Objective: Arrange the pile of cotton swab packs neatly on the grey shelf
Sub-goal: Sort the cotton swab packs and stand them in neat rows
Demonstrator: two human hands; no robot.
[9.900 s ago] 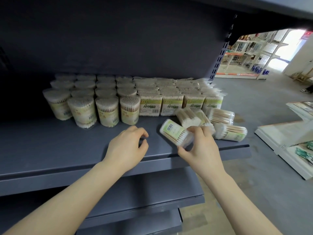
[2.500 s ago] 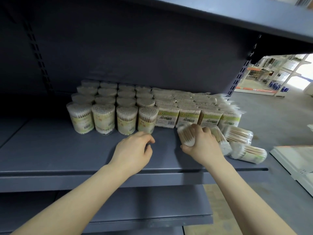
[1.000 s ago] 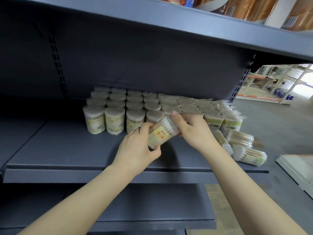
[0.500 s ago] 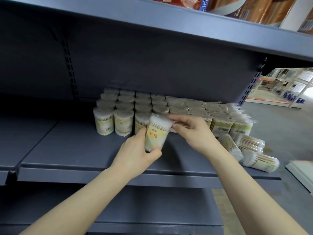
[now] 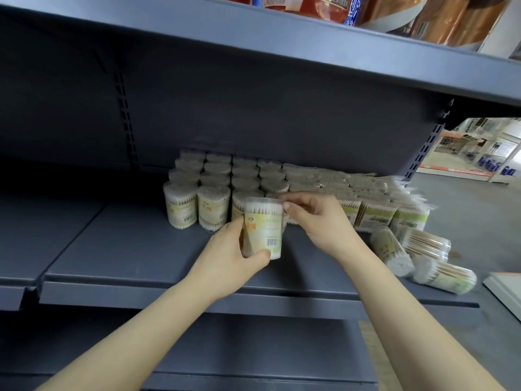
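A round cotton swab pack with a yellow label stands upright just above the grey shelf, in front of the rows. My left hand grips its lower part from the left, thumb under its base. My right hand pinches its top rim with thumb and fingertips. Behind it stand neat rows of round packs, and to the right rows of flat rectangular packs. Three round packs lie on their sides at the shelf's right end.
An upper shelf with red and copper packaged goods hangs overhead. A lower shelf juts out below. The store aisle floor and distant racks show at the right. Bare shelf surface lies left of the rows.
The right hand lifted a pack from the lying pile and passed it to the left hand. Over the last second the pack has turned from tilted to upright and come down towards the shelf.
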